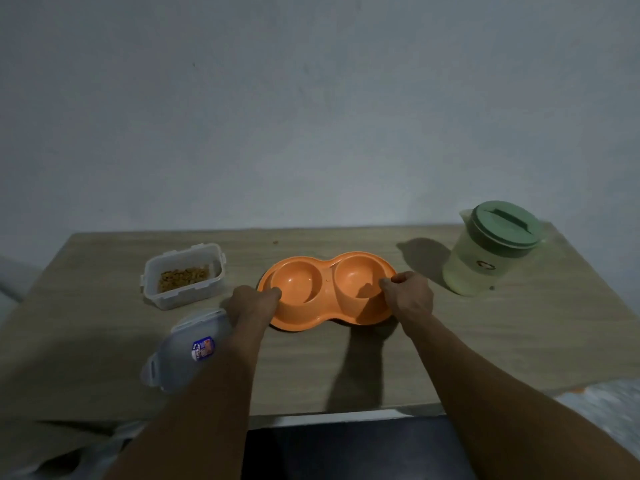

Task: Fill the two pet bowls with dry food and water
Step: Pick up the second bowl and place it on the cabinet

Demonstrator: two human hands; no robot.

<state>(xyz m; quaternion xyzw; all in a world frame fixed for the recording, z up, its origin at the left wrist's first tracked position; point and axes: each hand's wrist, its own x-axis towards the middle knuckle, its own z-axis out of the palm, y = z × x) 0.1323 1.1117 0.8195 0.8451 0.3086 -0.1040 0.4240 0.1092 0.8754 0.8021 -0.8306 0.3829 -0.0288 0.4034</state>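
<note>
Gripping double bowl (327,292) at both ends, left hand (250,304) and right hand (408,296) clamped on rim; bowl mid-table, both wells empty. Positioning step. Next: grab open kibble tub (183,276) at left; jug (491,249) at right.

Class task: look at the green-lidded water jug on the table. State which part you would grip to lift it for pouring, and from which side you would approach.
Wrap the right hand around the jug body below the green lid, coming from its near right side. No handle is visible, and the spout points left toward the orange double bowl, so that grip would probably let it tip straight over the bowl.
</note>
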